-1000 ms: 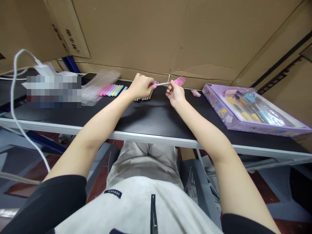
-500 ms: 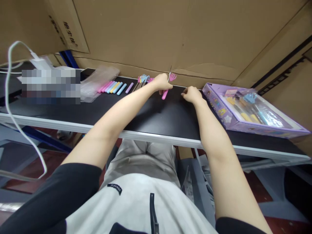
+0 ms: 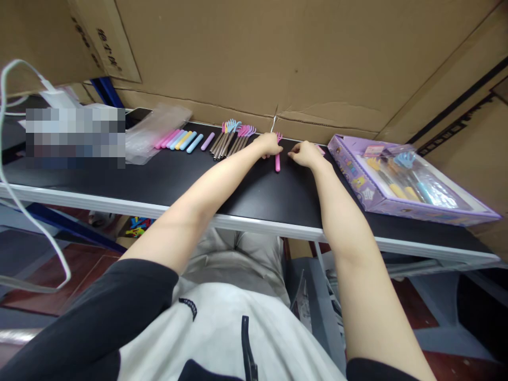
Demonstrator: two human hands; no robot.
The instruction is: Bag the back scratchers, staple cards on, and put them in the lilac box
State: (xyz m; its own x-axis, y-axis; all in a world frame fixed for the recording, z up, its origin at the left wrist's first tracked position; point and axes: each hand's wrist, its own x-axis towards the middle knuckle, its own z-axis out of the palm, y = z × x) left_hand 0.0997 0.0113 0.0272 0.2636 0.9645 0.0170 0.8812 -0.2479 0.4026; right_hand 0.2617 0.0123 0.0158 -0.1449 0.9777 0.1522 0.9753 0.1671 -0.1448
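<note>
My left hand [image 3: 270, 145] is closed on a small pink back scratcher [image 3: 278, 163], its handle pointing toward me and its claw at the far end. Just to the right, my right hand [image 3: 306, 154] has its fingers curled together, and whether anything is in them is too small to tell. A pink card [image 3: 319, 150] lies behind that hand. Left of my left hand, metal rods with pink claws [image 3: 246, 130] lie beside others with blue claws [image 3: 232, 125]. A purple handle [image 3: 207, 141] and a blue handle [image 3: 194, 143] rest farther left.
At the right stands an open purple box [image 3: 369, 198] with bagged back scratchers [image 3: 413, 180]. Clear plastic bags [image 3: 159, 127] and a white cable [image 3: 29, 211] are at the left. A cardboard wall [image 3: 222, 58] borders the black table [image 3: 273, 196] behind.
The pink back scratcher in my left hand has swung from slanted to nearly straight. My right hand has come a little closer to it, uncovering the pink card.
</note>
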